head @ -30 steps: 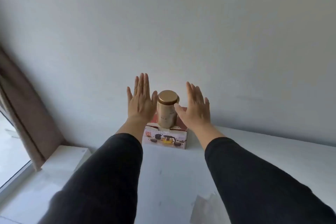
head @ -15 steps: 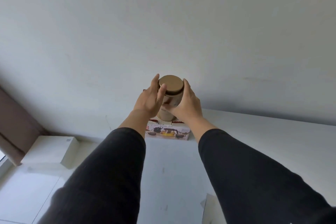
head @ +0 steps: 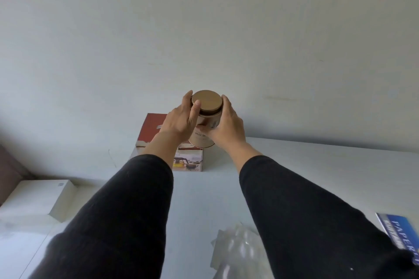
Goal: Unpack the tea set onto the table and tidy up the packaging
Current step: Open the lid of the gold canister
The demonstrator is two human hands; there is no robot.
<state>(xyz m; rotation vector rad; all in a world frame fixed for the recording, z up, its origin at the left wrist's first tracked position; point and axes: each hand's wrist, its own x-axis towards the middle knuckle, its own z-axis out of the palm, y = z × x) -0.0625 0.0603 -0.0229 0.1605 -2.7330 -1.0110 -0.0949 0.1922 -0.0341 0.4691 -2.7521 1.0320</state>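
Note:
A gold tin canister (head: 205, 120) with a flat round lid is held between both my hands above the far part of the white table (head: 317, 176). My left hand (head: 179, 121) grips its left side with the thumb on the lid's rim. My right hand (head: 229, 124) wraps its right side. Its base hangs just past the right end of the red tea set box (head: 154, 129), which lies against the wall with a picture of a teapot and cups on its front face. Whether the tin still touches the box is unclear.
A white box (head: 38, 197) lies at the left by a brown curtain (head: 11, 170). Crumpled clear plastic wrapping (head: 238, 249) lies near the table's front between my arms. A blue book or packet (head: 401, 233) shows at the right edge. The grey wall is close behind.
My open hands closed around the tin that stood on the red box. The tin has since moved to the right, off the middle of the box, and my view has tilted down.

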